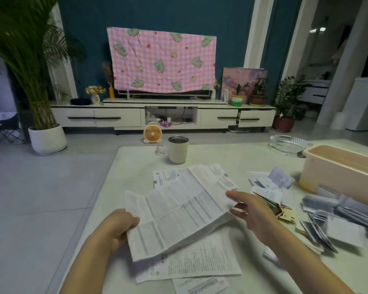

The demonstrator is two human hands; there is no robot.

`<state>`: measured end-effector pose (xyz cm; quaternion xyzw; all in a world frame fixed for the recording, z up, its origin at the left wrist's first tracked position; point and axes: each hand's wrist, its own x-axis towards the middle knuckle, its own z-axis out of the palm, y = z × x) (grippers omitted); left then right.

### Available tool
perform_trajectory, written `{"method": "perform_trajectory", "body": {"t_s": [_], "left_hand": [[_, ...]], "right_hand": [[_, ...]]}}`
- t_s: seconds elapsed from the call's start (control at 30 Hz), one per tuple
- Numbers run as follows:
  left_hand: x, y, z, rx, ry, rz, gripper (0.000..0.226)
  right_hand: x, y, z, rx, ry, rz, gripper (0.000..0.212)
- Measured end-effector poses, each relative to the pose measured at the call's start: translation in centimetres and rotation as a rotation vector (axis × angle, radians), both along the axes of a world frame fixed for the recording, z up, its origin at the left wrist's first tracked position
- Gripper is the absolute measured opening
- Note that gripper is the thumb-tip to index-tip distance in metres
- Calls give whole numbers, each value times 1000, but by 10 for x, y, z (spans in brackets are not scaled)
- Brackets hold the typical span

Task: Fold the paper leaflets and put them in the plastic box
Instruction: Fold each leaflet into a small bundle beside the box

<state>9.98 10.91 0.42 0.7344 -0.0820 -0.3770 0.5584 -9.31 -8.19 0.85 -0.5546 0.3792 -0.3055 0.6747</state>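
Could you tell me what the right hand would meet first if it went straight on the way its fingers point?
Most likely the unfolded leaflet that the left hand grips: the right hand points at its right edge, though depth is unclear.

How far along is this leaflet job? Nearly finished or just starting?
Early to midway, it seems. Done: a blurred pile of smaller, apparently folded papers lies beside the plastic box; none shows inside it. In hand: the left hand grips one open leaflet, the right hand open at its far edge. Left: flat sheets on the table need folding, then everything goes in the box.
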Motion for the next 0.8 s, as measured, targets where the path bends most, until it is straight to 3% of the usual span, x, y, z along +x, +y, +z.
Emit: {"method": "perform_trajectory", "body": {"t_s": [0.1, 0.17, 0.27, 0.3, 0.37, 0.4, 0.47, 0.67, 0.8], "left_hand": [[2, 4, 2, 52, -48, -17, 29], [-1, 4, 4, 29, -39, -24, 23], [-3, 4, 8, -56, 35, -26, 21], [-1, 4, 9, -73, 45, -31, 23], [0, 5, 11, -87, 39, -51, 26], [0, 6, 12, -98, 34, -58, 27], [0, 10, 17, -112, 28, -72, 28], [8, 26, 26, -156, 7, -78, 30], [6, 24, 29, -224, 57, -88, 31]], "right_hand": [[-6, 1, -13, -557, 404, -94, 28], [-9, 14, -19, -869, 430, 68, 45], [2, 54, -22, -1052, 425, 592, 83], [8, 65, -26, -1222, 447, 641, 88], [22, 77, -34, -1654, 490, 517, 86], [29, 81, -38, -1775, 518, 454, 82], [42, 80, -49, -1845, 492, 351, 74], [31, 52, -55, -1761, 418, 184, 52], [19, 34, -46, -1661, 456, 151, 53]]}}
